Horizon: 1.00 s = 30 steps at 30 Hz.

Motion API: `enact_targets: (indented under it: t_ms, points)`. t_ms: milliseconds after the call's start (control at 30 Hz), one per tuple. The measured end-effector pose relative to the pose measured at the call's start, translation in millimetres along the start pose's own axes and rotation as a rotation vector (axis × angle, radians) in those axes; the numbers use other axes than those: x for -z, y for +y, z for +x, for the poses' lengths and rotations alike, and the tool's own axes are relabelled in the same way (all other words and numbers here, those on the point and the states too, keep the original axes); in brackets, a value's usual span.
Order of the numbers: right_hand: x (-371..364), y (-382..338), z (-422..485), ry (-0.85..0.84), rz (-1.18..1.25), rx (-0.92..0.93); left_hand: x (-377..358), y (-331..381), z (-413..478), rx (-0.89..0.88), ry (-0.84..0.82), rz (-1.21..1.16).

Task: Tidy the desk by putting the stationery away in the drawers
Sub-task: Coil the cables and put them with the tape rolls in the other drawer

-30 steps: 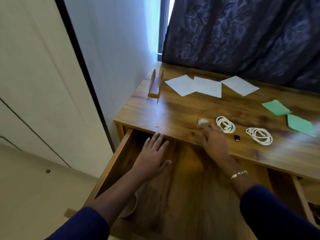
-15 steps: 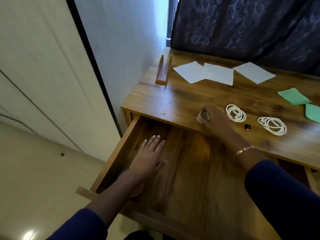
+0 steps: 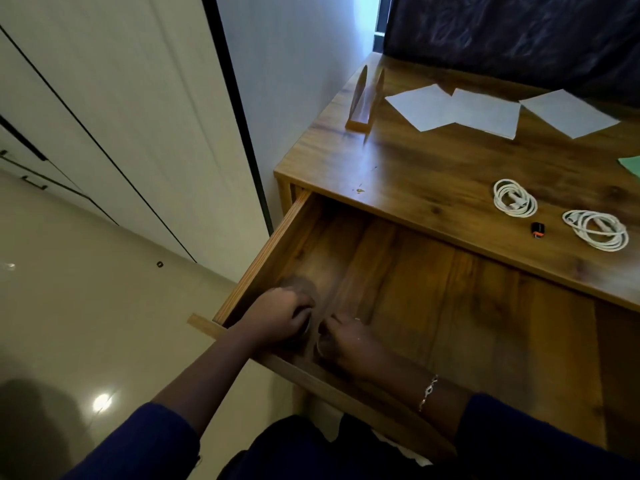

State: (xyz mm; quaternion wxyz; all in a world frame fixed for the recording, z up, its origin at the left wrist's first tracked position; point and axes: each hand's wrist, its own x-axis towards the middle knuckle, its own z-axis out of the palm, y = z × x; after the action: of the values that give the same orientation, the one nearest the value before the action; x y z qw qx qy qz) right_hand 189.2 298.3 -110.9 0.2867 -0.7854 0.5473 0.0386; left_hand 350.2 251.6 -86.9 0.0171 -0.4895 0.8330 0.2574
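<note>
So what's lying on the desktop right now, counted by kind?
White paper sheets: 3
Green paper sheet, cut off by the picture's edge: 1
Coiled white cables: 2
Small black and orange item: 1
Wooden stand: 1
Total: 8

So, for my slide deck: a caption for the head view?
Left hand and right hand inside the open drawer; two coiled cables and papers on the desk.
</note>
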Motion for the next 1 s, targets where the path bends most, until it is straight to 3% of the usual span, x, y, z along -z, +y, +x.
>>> enact_targets:
  t_ms: [200, 500, 800, 1000]
  points:
    - [-9, -2, 11, 0.001, -0.115, 0.020, -1, -2, -1, 0.018, -0.001, 0.004]
    - [-7, -1, 4, -0.067, -0.012, 0.027, -3, 1, 1, -0.009, -0.005, 0.083]
    - [32, 53, -45, 0.388, 0.304, -0.023, 1, 55, 41, -0.201, 0.266, -0.138]
    - [98, 107, -85, 0.657, 0.291, -0.276, 26, 124, 98, -0.369, 0.194, 0.000]
